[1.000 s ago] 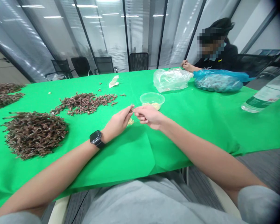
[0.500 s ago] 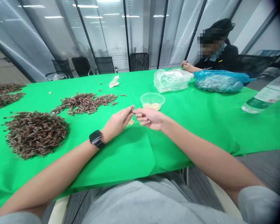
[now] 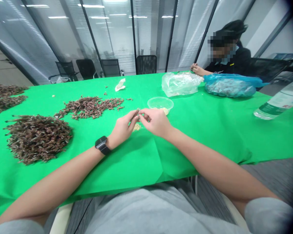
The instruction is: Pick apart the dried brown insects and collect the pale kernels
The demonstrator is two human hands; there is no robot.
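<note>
My left hand (image 3: pixel 123 126) pinches a small brown dried plant piece (image 3: pixel 137 111) at its fingertips. The thumb and fingers of my right hand (image 3: pixel 157 122) close on the same piece from the other side, and fingers hide most of it. Just below the fingertips, a little heap of pale yellow grains (image 3: pixel 137 127) lies on the green cloth. Behind my right hand stands a clear plastic bowl (image 3: pixel 160 101), partly covered by it, with more pale bits inside. A loose heap of brown dried pieces (image 3: pixel 90 107) spreads beyond my left hand.
A taller pile of dried stalks (image 3: pixel 39 138) sits at the left, another pile (image 3: pixel 5 97) at the far left. A clear bag (image 3: pixel 179 84), a blue bag (image 3: pixel 231 85), crumpled paper (image 3: pixel 120 84) and a tilted-looking bottle (image 3: pixel 278 100) rest on the green cloth (image 3: pixel 210 130). Across sits another person (image 3: pixel 241 60).
My right hand has turned over, its back now upward, and its thumb and fingertips have moved up against the piece. The left hand stays nearly where it was.
</note>
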